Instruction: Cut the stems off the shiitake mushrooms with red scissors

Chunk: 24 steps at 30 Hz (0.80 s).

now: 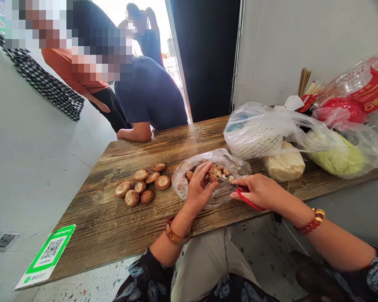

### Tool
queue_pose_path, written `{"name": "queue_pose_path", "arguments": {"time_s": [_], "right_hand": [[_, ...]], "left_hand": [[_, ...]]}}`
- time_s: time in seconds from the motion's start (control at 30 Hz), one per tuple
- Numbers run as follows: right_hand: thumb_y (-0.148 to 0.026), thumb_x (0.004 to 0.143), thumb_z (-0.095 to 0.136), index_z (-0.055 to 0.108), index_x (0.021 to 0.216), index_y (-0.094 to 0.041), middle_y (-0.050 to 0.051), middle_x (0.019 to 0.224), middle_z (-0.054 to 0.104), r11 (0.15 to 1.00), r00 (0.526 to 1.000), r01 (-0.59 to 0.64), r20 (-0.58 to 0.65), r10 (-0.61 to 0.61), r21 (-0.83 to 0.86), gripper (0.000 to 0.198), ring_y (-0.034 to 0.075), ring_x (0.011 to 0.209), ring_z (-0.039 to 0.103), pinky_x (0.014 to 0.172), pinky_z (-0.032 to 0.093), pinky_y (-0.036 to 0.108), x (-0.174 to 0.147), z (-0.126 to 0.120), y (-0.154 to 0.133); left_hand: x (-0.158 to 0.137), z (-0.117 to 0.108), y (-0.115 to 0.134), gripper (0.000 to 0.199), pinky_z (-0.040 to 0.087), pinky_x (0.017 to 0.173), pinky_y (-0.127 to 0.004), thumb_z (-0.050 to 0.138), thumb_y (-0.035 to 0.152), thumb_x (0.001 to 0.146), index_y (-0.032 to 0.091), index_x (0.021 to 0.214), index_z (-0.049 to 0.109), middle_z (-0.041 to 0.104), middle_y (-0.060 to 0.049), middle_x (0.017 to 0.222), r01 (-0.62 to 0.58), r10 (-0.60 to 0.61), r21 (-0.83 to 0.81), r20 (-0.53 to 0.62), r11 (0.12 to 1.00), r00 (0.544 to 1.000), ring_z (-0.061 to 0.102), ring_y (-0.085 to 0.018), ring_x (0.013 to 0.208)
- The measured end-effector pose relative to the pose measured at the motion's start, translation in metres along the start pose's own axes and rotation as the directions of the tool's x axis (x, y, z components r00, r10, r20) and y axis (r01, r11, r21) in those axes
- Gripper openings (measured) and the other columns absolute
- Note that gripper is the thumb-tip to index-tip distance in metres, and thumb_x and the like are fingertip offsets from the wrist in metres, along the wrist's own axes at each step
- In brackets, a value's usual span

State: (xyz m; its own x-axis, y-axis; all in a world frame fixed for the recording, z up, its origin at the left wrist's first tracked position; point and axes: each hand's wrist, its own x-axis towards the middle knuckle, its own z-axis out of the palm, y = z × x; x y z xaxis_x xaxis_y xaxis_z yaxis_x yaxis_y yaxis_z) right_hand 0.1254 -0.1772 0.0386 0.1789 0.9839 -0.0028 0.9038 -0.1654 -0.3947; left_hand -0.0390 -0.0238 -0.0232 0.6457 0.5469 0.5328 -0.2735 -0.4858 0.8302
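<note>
Over a clear plastic bag [184, 165] of mushrooms, my left hand [200, 188] has its fingers closed around a brown mushroom [213, 173]. My right hand [261, 191] grips red-handled scissors [250, 200], whose blades reach to the stem side of that mushroom. Pale stem pieces [228, 175] show in the bag beside the blades. Left of the bag, several brown mushroom caps [140, 187] lie grouped on the wooden table [113, 226].
To the right sit a white plastic bag [255, 130], a pale block in wrap [285, 163] and a bagged cabbage [337, 153]. Skewers [304, 82] stand behind. A green QR-code card [50, 251] lies at the left corner. A person in dark blue [154, 92] leans on the far edge.
</note>
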Motion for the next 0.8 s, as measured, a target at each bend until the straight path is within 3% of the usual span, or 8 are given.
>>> {"name": "queue_pose_path", "arguments": {"time_s": [0.2, 0.33, 0.4, 0.53, 0.8], "right_hand": [[-0.047, 0.088, 0.062, 0.075, 0.092, -0.024, 0.004, 0.079, 0.075, 0.990, 0.998, 0.015, -0.056, -0.023, -0.141, 0.026, 0.022, 0.076, 0.070, 0.057, 0.033, 0.028, 0.001, 0.005, -0.001], [-0.042, 0.091, 0.060, 0.072, 0.111, -0.026, 0.004, 0.092, 0.077, 0.976, 0.989, 0.006, -0.142, -0.038, -0.216, 0.028, 0.023, 0.084, 0.071, 0.061, 0.038, 0.028, -0.006, 0.013, 0.002], [-0.042, 0.092, 0.060, 0.068, 0.120, -0.025, 0.005, 0.099, 0.076, 0.976, 0.983, 0.006, -0.178, -0.045, -0.217, 0.034, 0.023, 0.088, 0.071, 0.065, 0.041, 0.029, -0.010, 0.016, 0.007], [-0.045, 0.090, 0.062, 0.068, 0.123, -0.022, 0.007, 0.102, 0.075, 0.982, 0.970, 0.011, -0.238, -0.057, -0.190, 0.040, 0.024, 0.088, 0.069, 0.068, 0.045, 0.031, -0.014, 0.020, 0.016], [-0.047, 0.091, 0.059, 0.068, 0.124, -0.021, 0.009, 0.095, 0.073, 0.995, 0.961, 0.070, -0.262, -0.086, -0.071, 0.042, 0.022, 0.080, 0.066, 0.068, 0.046, 0.030, -0.005, 0.028, 0.013]], "left_hand": [[0.002, 0.000, 0.003, 0.057, 0.042, 0.112, -0.045, 0.077, 0.033, 0.079, 0.025, 0.133, 0.060, 0.052, -0.012, 0.140, 0.087, -0.091, -0.124, -0.029, 0.989, 0.995, 0.049, -0.030, 0.133], [0.003, 0.001, 0.009, 0.060, 0.047, 0.107, -0.042, 0.078, 0.034, 0.078, 0.023, 0.134, 0.058, 0.060, -0.011, 0.135, 0.284, -0.301, -0.303, -0.012, 0.910, 0.953, 0.059, -0.027, 0.121], [0.004, 0.001, 0.011, 0.057, 0.049, 0.103, -0.040, 0.078, 0.034, 0.078, 0.023, 0.131, 0.059, 0.062, -0.009, 0.131, 0.326, -0.363, -0.391, -0.023, 0.861, 0.931, 0.061, -0.025, 0.118], [0.005, 0.000, 0.015, 0.049, 0.055, 0.092, -0.036, 0.077, 0.035, 0.079, 0.022, 0.123, 0.060, 0.065, -0.008, 0.123, 0.341, -0.414, -0.517, -0.028, 0.785, 0.910, 0.065, -0.021, 0.106], [0.005, 0.002, 0.020, 0.046, 0.057, 0.075, -0.030, 0.077, 0.037, 0.078, 0.018, 0.116, 0.060, 0.068, -0.008, 0.112, 0.421, -0.451, -0.528, 0.080, 0.737, 0.889, 0.067, -0.017, 0.088]]}}
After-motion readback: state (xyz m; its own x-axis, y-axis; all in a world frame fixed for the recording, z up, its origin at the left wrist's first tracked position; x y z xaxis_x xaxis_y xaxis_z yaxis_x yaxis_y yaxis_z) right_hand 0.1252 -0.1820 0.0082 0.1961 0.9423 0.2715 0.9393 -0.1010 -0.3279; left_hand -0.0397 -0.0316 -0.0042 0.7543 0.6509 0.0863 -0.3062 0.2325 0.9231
